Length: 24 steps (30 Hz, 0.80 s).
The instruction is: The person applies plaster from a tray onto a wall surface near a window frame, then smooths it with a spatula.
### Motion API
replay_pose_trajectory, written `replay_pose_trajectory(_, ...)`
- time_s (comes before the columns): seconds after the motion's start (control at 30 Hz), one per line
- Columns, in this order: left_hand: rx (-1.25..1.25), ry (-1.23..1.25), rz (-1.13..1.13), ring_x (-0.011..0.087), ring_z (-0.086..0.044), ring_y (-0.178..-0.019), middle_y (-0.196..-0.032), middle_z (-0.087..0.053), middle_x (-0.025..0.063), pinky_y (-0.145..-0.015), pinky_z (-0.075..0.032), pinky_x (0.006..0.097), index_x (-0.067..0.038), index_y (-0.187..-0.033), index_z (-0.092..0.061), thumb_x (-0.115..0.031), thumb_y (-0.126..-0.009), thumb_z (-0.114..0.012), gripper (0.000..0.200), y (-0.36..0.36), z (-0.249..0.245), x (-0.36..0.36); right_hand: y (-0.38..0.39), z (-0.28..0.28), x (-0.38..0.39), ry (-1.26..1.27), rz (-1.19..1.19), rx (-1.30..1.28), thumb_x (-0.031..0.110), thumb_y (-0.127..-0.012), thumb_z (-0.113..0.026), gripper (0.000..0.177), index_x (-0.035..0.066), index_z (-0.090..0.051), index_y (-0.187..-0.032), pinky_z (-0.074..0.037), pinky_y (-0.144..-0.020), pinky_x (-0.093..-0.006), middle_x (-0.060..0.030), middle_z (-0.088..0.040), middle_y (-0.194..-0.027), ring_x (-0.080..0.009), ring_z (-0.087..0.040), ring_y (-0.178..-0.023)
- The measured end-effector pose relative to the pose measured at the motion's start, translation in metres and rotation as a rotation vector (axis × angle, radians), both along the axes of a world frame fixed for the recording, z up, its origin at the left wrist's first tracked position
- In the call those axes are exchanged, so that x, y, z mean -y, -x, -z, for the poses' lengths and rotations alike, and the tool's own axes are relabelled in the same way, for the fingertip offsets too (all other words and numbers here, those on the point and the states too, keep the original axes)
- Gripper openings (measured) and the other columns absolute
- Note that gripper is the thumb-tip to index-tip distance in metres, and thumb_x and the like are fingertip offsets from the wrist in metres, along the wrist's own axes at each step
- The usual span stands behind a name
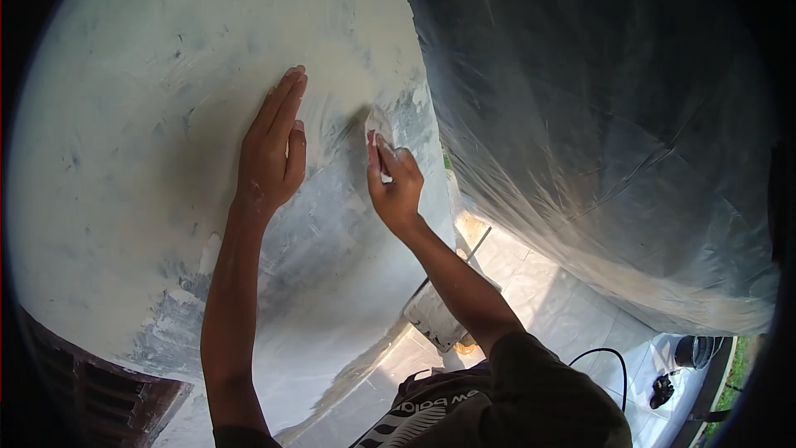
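Note:
A wall (348,41) smeared with pale putty fills the left and middle of the view, with grey patches showing through. My left hand (276,143) lies flat against it, fingers stretched out, holding nothing. To its right, my right hand (398,187) grips a small putty knife (372,148) with a reddish part showing. White putty coats the top of the knife, which is up against the wall near its right edge. My fingers hide much of the handle.
Translucent plastic sheeting (597,116) hangs along the right. A putty-smeared, greyish object (433,315) is below my right forearm, on the tiled floor (572,299). At lower right stand a dark bucket (695,353) and a small black item (661,392). A brown grille (99,390) is at lower left.

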<state>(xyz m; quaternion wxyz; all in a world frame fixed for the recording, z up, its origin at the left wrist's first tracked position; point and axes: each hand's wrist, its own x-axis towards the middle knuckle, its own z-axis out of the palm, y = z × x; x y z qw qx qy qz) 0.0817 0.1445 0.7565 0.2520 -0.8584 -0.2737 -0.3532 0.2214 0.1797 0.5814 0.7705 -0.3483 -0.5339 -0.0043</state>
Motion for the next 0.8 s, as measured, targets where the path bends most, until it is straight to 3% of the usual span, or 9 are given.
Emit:
replay_pose_trajectory(0.1, 0.002, 0.024, -0.016, 0.036, -0.047, -0.136, -0.144, -0.051, 0.0217, -0.115, -0.035, 0.0455, 0.007, -0.138, -0.048, 0.005, -0.088, -0.041, 0.051, -0.003, 0.006, 0.001, -0.055, -0.036, -0.075, 0.158, 0.229, 0.011, -0.001, -0.078, -0.066, 0.04, -0.005, -0.065, -0.118, -0.048, -0.067, -0.0417, -0.0155, -0.059, -0.077, -0.0307, -0.057, -0.073)
replay_pose_trajectory(0.2, -0.016, 0.048, -0.021, 0.0364, -0.045, -0.138, -0.146, -0.048, 0.0215, -0.115, -0.036, 0.0449, 0.006, -0.141, -0.045, 0.006, -0.089, -0.039, 0.053, -0.007, 0.008, -0.001, -0.044, -0.028, -0.106, 0.204, 0.194, 0.05, 0.001, -0.077, -0.067, 0.042, -0.004, -0.066, -0.118, -0.048, -0.07, -0.044, -0.0178, -0.06, -0.081, -0.0343, -0.059, -0.077)
replay_pose_trajectory(0.27, -0.04, 0.054, -0.021, 0.0368, -0.042, -0.14, -0.148, -0.046, 0.0213, -0.114, -0.036, 0.0443, 0.004, -0.144, -0.042, 0.007, -0.09, -0.037, 0.055, -0.011, 0.008, -0.003, -0.014, -0.002, -0.092, 0.093, 0.231, 0.12, 0.0, -0.076, -0.066, 0.042, -0.004, -0.066, -0.118, -0.047, -0.064, -0.0409, -0.0154, -0.058, -0.074, -0.0298, -0.057, -0.069)
replay_pose_trajectory(0.33, -0.036, 0.055, -0.014, 0.0369, -0.043, -0.139, -0.149, -0.046, 0.021, -0.114, -0.037, 0.0436, 0.004, -0.144, -0.043, 0.007, -0.09, -0.037, 0.055, -0.015, 0.009, -0.005, 0.013, 0.026, -0.041, 0.043, 0.05, 0.123, 0.0, -0.075, -0.068, 0.043, -0.004, -0.067, -0.118, -0.049, -0.065, -0.0374, -0.0134, -0.056, -0.073, -0.028, -0.057, -0.068)
replay_pose_trajectory(0.4, -0.048, 0.061, -0.018, 0.0367, -0.043, -0.139, -0.149, -0.046, 0.0208, -0.114, -0.036, 0.0435, 0.004, -0.144, -0.043, 0.008, -0.09, -0.037, 0.055, -0.016, 0.01, -0.008, 0.012, 0.036, -0.008, -0.027, -0.069, 0.076, -0.001, -0.075, -0.068, 0.042, -0.003, -0.069, -0.117, -0.049, -0.064, -0.0325, -0.0115, -0.055, -0.072, -0.0237, -0.057, -0.067)
replay_pose_trajectory(0.47, -0.059, 0.074, -0.031, 0.0364, -0.043, -0.139, -0.149, -0.046, 0.0206, -0.115, -0.036, 0.0434, 0.004, -0.144, -0.043, 0.008, -0.09, -0.037, 0.055, -0.017, 0.013, -0.01, -0.013, 0.026, -0.021, 0.037, -0.034, -0.084, -0.002, -0.075, -0.066, 0.04, -0.003, -0.07, -0.115, -0.046, -0.059, -0.0289, -0.0106, -0.055, -0.07, -0.0176, -0.055, -0.063)
replay_pose_trajectory(0.57, -0.047, 0.085, -0.041, 0.0353, -0.043, -0.14, -0.148, -0.046, 0.0204, -0.115, -0.036, 0.0433, 0.004, -0.144, -0.043, 0.008, -0.089, -0.038, 0.056, -0.021, 0.016, -0.012, -0.061, -0.012, -0.074, 0.072, 0.121, -0.215, -0.002, -0.077, -0.061, 0.038, -0.005, -0.069, -0.113, -0.043, -0.059, -0.0328, -0.0106, -0.055, -0.068, -0.018, -0.053, -0.062)
replay_pose_trajectory(0.67, -0.033, 0.07, -0.038, 0.0353, -0.047, -0.136, -0.143, -0.051, 0.022, -0.116, -0.036, 0.0453, 0.009, -0.138, -0.047, 0.006, -0.086, -0.041, 0.052, -0.03, 0.017, -0.016, -0.078, -0.023, -0.116, 0.104, 0.224, -0.147, -0.001, -0.076, -0.061, 0.039, -0.005, -0.068, -0.114, -0.045, -0.06, -0.0385, -0.0151, -0.058, -0.071, -0.0265, -0.056, -0.062)
replay_pose_trajectory(0.8, -0.052, 0.056, -0.036, 0.0357, -0.047, -0.136, -0.143, -0.051, 0.022, -0.116, -0.035, 0.0456, 0.008, -0.139, -0.047, 0.006, -0.086, -0.041, 0.053, -0.041, 0.018, -0.022, -0.03, 0.003, -0.089, 0.201, 0.075, 0.048, 0.001, -0.076, -0.066, 0.051, -0.01, -0.059, -0.125, -0.047, -0.071, -0.0408, -0.0166, -0.057, -0.076, -0.0314, -0.057, -0.076)
